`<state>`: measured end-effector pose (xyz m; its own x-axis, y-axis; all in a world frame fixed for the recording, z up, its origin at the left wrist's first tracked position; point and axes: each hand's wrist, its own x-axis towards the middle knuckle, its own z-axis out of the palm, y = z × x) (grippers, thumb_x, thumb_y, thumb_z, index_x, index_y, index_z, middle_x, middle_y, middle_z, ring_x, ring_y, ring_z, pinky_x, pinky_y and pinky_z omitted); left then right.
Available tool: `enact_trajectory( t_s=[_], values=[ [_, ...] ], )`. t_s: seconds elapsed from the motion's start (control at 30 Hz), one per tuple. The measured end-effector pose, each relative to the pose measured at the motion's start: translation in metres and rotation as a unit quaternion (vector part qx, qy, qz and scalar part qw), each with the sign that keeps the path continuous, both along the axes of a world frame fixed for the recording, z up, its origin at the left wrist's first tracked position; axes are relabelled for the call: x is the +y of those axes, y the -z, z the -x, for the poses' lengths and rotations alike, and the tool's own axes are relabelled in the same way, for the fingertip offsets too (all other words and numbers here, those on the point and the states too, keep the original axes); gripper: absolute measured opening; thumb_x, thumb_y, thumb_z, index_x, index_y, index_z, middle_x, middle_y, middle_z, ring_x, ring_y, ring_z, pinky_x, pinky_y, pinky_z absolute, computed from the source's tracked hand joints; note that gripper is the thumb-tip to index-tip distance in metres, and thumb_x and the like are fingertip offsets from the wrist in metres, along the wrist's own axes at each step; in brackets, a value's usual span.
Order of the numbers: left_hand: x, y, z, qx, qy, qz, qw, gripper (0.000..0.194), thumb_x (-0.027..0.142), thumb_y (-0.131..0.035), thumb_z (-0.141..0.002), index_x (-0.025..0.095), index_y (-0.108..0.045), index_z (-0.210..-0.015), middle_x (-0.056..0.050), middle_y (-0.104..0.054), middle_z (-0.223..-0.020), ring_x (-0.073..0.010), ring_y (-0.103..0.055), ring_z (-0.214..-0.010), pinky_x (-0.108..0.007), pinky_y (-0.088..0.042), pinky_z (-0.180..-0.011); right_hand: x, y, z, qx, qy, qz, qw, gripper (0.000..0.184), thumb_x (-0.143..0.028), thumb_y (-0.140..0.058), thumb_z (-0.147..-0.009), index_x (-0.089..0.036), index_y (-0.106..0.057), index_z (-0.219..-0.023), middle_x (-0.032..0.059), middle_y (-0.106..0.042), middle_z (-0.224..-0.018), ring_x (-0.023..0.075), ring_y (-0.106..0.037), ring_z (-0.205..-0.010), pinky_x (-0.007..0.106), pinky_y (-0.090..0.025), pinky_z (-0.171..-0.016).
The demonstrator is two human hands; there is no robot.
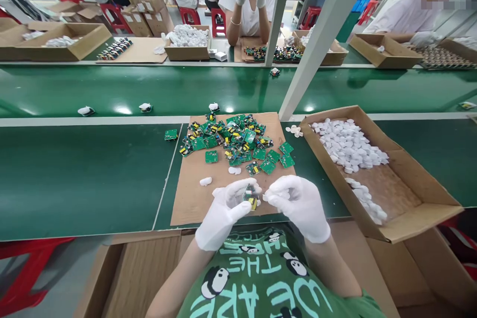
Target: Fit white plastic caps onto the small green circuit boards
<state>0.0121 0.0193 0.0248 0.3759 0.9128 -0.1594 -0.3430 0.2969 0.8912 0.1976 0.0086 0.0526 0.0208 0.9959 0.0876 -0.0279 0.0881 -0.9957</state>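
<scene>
My left hand (pixel 227 211), in a white glove, grips a small circuit board (pixel 251 197) with a yellow part on it, tilted over the cardboard sheet. Just to its right, my gloved right hand (pixel 298 203) has thumb and forefinger pinched on a small white piece (pixel 265 198), mostly hidden by the fingers. The fingertips of both hands are close together. Beyond them lies a heap of green circuit boards (pixel 238 136) on the cardboard sheet (pixel 188 201). Two loose white pieces (pixel 205 181) rest on the sheet near my left hand.
At right, a cardboard box (pixel 410 179) holds many white pieces (pixel 350 144). A slanted metal post (pixel 320 35) rises behind the heap. Boards with white tops (pixel 145 108) sit on the green conveyor (pixel 179 87). People sit opposite, behind other boxes (pixel 188 52).
</scene>
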Motion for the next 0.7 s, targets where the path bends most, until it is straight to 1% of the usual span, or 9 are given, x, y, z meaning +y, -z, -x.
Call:
enact_trajectory(
  t_s=[0.03, 0.1, 0.2, 0.27, 0.37, 0.47, 0.53, 0.6, 0.7],
  values=[
    [0.0, 0.001, -0.001, 0.006, -0.002, 0.0, 1.0, 0.05, 0.039, -0.081, -0.074, 0.021, -0.069, -0.119, -0.009, -0.074, -0.101, -0.0137, -0.064, -0.071, -0.022, -0.049, -0.059, 0.001, 0.0, 0.002, -0.035, 0.015, -0.034, 0.999, 0.013, -0.018, -0.08, -0.072, -0.02, -0.067, -0.074, 0.0004, -0.069, -0.069, 0.0114, -0.063, -0.056, 0.023, -0.053, -0.052],
    [0.0, 0.002, -0.001, 0.013, -0.001, 0.005, 1.0, 0.051, 0.035, -0.08, -0.075, 0.023, -0.066, -0.122, -0.006, -0.072, -0.095, -0.0075, -0.056, -0.054, -0.018, -0.04, -0.045, 0.002, 0.001, 0.006, -0.085, 0.004, -0.096, 0.992, 0.012, -0.018, -0.079, -0.073, -0.022, -0.071, -0.08, 0.0054, -0.073, -0.092, 0.0144, -0.067, -0.071, 0.026, -0.057, -0.061],
    [0.0, 0.002, -0.002, -0.012, 0.003, 0.003, 1.0, 0.05, 0.034, -0.081, -0.074, 0.023, -0.065, -0.12, -0.004, -0.07, -0.092, -0.0061, -0.055, -0.049, -0.018, -0.042, -0.043, 0.0, 0.003, 0.007, -0.112, -0.026, -0.162, 0.98, 0.015, -0.017, -0.076, -0.077, -0.025, -0.074, -0.089, 0.0072, -0.068, -0.113, 0.0166, -0.069, -0.086, 0.029, -0.059, -0.072],
    [0.0, 0.0, -0.002, -0.04, 0.007, 0.004, 0.999, 0.05, 0.036, -0.082, -0.073, 0.023, -0.065, -0.118, -0.004, -0.069, -0.092, -0.0074, -0.059, -0.052, -0.018, -0.045, -0.045, -0.001, 0.004, 0.008, -0.116, -0.009, -0.174, 0.978, 0.016, -0.016, -0.074, -0.08, -0.026, -0.074, -0.092, 0.0066, -0.066, -0.11, 0.0167, -0.069, -0.089, 0.03, -0.059, -0.075],
    [0.0, 0.0, -0.003, -0.062, 0.029, 0.026, 0.997, 0.051, 0.039, -0.081, -0.073, 0.022, -0.064, -0.118, -0.001, -0.067, -0.08, -0.0085, -0.059, -0.051, -0.018, -0.045, -0.045, -0.001, 0.007, 0.01, -0.092, 0.036, -0.163, 0.982, 0.018, -0.02, -0.075, -0.081, -0.025, -0.07, -0.098, 0.007, -0.067, -0.108, 0.018, -0.07, -0.088, 0.031, -0.06, -0.075],
    [-0.001, 0.001, -0.007, -0.074, 0.05, 0.038, 0.995, 0.05, 0.04, -0.08, -0.074, 0.022, -0.064, -0.118, 0.0, -0.065, -0.076, -0.0086, -0.058, -0.049, -0.017, -0.044, -0.043, 0.003, 0.008, 0.013, -0.098, 0.069, -0.165, 0.979, 0.021, -0.025, -0.078, -0.081, -0.024, -0.067, -0.098, 0.0087, -0.063, -0.121, 0.0198, -0.071, -0.092, 0.031, -0.061, -0.073],
    [-0.002, 0.001, -0.009, -0.085, 0.057, 0.038, 0.994, 0.048, 0.039, -0.08, -0.074, 0.023, -0.065, -0.117, 0.0, -0.065, -0.08, -0.0081, -0.058, -0.05, -0.017, -0.045, -0.044, 0.005, 0.009, 0.015, -0.167, 0.089, -0.21, 0.959, 0.018, -0.025, -0.079, -0.08, -0.025, -0.067, -0.094, 0.007, -0.064, -0.119, 0.0199, -0.071, -0.093, 0.032, -0.06, -0.075],
    [-0.002, 0.0, -0.011, -0.095, 0.063, 0.041, 0.993, 0.048, 0.038, -0.08, -0.073, 0.022, -0.066, -0.116, 0.0, -0.065, -0.081, -0.0076, -0.058, -0.05, -0.018, -0.046, -0.045, 0.006, 0.009, 0.015, -0.25, 0.101, -0.272, 0.924, 0.015, -0.026, -0.077, -0.082, -0.027, -0.067, -0.094, 0.0042, -0.069, -0.105, 0.019, -0.07, -0.088, 0.034, -0.059, -0.076],
    [-0.004, -0.003, -0.011, -0.101, 0.049, 0.054, 0.992, 0.047, 0.037, -0.08, -0.073, 0.021, -0.065, -0.115, -0.002, -0.067, -0.087, -0.0076, -0.057, -0.052, -0.019, -0.048, -0.048, 0.003, 0.006, 0.013, -0.317, 0.055, -0.315, 0.893, 0.016, -0.034, -0.066, -0.092, -0.028, -0.067, -0.106, 0.0037, -0.072, -0.094, 0.0182, -0.07, -0.084, 0.031, -0.058, -0.074]
  ],
)
